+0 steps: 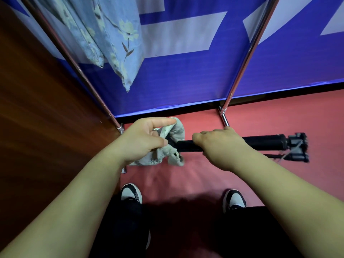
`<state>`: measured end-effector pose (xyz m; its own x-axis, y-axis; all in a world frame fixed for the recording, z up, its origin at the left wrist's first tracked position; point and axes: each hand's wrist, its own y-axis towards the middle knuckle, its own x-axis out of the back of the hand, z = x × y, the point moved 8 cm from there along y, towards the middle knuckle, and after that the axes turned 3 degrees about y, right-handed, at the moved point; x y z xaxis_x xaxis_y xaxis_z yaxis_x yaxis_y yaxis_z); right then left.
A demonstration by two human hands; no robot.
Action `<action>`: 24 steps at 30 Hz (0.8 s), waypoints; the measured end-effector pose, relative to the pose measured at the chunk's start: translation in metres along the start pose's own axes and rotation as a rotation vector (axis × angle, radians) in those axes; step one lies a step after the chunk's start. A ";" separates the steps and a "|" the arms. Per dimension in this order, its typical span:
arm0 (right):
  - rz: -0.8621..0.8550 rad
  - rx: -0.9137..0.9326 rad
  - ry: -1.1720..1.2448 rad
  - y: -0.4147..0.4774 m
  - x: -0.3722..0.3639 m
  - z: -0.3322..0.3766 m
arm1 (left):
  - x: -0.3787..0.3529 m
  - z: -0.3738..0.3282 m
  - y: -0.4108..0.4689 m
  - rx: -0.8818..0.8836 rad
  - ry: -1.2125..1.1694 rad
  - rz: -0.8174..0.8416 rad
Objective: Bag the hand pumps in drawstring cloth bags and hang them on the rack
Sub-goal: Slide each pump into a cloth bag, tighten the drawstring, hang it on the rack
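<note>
Both my forearms reach down: left hand (143, 138) pinches the cloth bag (167, 144) mouth open, right hand (221, 146) wraps the black hand pump (264, 142), only its tip inside. Cinching and hanging on the rack (243, 58) remain.

Red floor (279, 116) carries rack feet (224, 119) and shoes (130, 192).
</note>
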<state>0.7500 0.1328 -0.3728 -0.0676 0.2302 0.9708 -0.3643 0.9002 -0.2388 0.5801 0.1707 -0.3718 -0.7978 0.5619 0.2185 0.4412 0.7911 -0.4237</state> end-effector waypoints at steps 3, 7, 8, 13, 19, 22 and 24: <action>0.007 -0.108 0.027 0.001 0.003 -0.016 | -0.011 -0.005 -0.001 -0.001 0.043 -0.039; -0.025 -0.171 0.145 0.001 0.013 -0.022 | -0.013 -0.020 -0.006 -0.123 0.257 -0.218; -0.021 -0.163 0.183 0.001 0.015 -0.021 | -0.013 -0.021 -0.006 -0.152 0.344 -0.242; -0.038 -0.094 0.249 0.003 0.031 -0.011 | -0.023 -0.014 0.001 -0.155 0.659 -0.221; -0.085 -0.081 0.269 0.001 0.048 -0.012 | -0.036 -0.022 -0.003 -0.174 0.847 -0.241; -0.110 -0.055 0.293 0.001 0.057 -0.009 | -0.037 -0.029 -0.007 -0.176 0.902 -0.334; -0.105 -0.039 0.329 0.002 0.059 -0.007 | -0.038 -0.029 -0.007 -0.186 0.943 -0.360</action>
<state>0.7522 0.1508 -0.3165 0.2740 0.2365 0.9322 -0.3167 0.9374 -0.1448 0.6190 0.1511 -0.3516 -0.2833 0.1819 0.9416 0.3599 0.9302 -0.0714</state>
